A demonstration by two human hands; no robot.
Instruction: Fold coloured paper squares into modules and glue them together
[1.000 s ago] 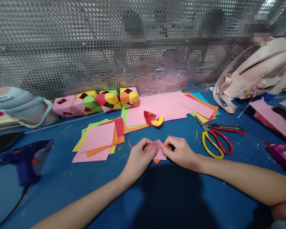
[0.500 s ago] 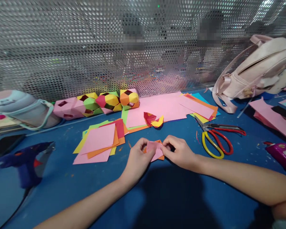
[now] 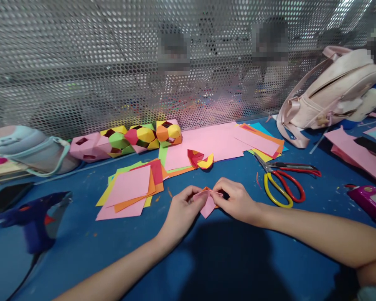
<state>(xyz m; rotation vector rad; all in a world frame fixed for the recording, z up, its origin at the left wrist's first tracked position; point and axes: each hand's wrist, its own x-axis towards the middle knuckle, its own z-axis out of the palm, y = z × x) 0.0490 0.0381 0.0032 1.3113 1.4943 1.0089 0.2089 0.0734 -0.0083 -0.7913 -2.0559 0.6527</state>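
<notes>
Between both hands is a small folded paper piece (image 3: 208, 206), pink on one face with orange showing at its edges. My left hand (image 3: 185, 209) pinches its left side between thumb and fingers. On the opposite side, the thumb and fingertips of my right hand (image 3: 236, 200) grip it too. Just beyond them lie small folded red and yellow paper pieces (image 3: 200, 159). A stack of coloured paper squares (image 3: 130, 186) rests to the left of my left hand. Scissors (image 3: 277, 184) with one yellow and one red handle lie right of my right hand.
Paper ball shapes (image 3: 117, 142) line up along a perforated metal screen (image 3: 113, 83). Larger pink sheets (image 3: 203, 142) lie at the back. A blue glue gun (image 3: 34, 217) and a bottle (image 3: 28, 148) stand left; a pale pink backpack (image 3: 335, 94) and purple tool (image 3: 368, 202) are right.
The paper between my hands has been turned and creased: a pink point now hangs toward me, with its upper part folded. Both hands stay in about the same place.
</notes>
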